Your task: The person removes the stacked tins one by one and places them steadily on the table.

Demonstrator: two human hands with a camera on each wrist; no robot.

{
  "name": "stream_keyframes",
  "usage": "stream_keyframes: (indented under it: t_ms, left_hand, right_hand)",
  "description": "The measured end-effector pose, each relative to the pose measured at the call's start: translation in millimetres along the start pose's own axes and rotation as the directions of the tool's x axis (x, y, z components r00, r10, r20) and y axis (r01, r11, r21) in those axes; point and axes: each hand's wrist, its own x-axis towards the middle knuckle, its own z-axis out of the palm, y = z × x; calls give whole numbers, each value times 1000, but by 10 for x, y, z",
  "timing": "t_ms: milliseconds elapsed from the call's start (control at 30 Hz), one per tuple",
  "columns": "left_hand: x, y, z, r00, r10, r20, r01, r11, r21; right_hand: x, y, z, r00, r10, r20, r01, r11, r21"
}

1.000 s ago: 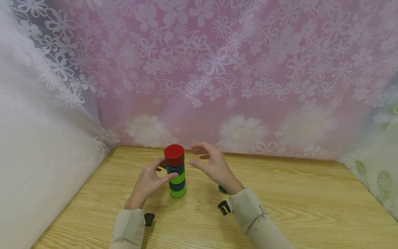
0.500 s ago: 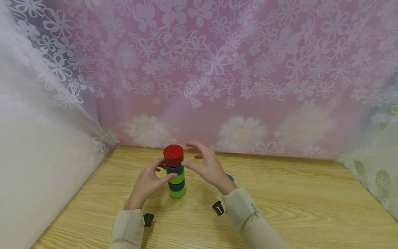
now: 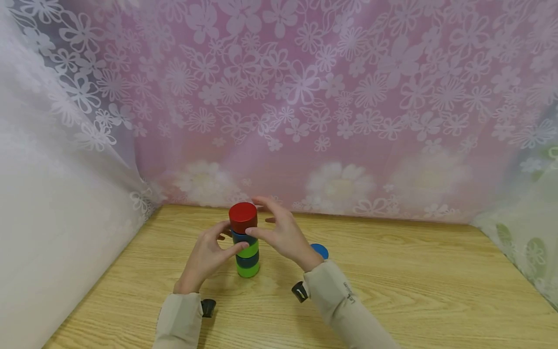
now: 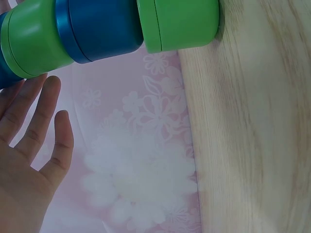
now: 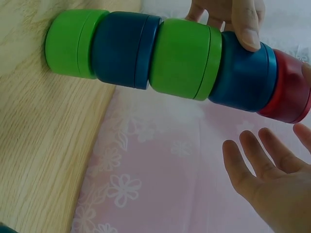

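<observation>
A stack of small round canisters stands upright on the wooden table: a lower green canister (image 3: 248, 270), a lower blue canister (image 5: 125, 47), an upper green canister (image 5: 185, 58), an upper blue canister (image 5: 244, 73), and a red canister (image 3: 243, 218) on top. My left hand (image 3: 208, 256) holds the upper blue canister, thumb on the near side and fingers partly hidden behind it. My right hand (image 3: 283, 235) has its thumb on the front of the red canister and its index finger around the far side. Its other fingers are spread apart from the stack in the right wrist view.
A round blue object (image 3: 319, 250) sits on the table (image 3: 414, 281), partly hidden behind my right wrist. A pink flowered curtain (image 3: 305, 121) hangs at the table's back edge, with pale cloth (image 3: 65, 184) at the left.
My right hand has moved left to the red canister, its thumb now on the front. More of the round blue object shows. The left hand and the stack stay almost still.
</observation>
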Motion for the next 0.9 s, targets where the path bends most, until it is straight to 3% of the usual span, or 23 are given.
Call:
stream_keyframes:
  t_ms: [333,900]
  left_hand:
    - [6,-8,3,1000,21,-2,-21,1000,11]
    - [5,-32,12,999,36,-11,-36,999,31]
  right_hand:
    - [36,13,49,999,-32,27,32,999,-5]
    - [26,-50,23,999,-30,-10,30,999,-12]
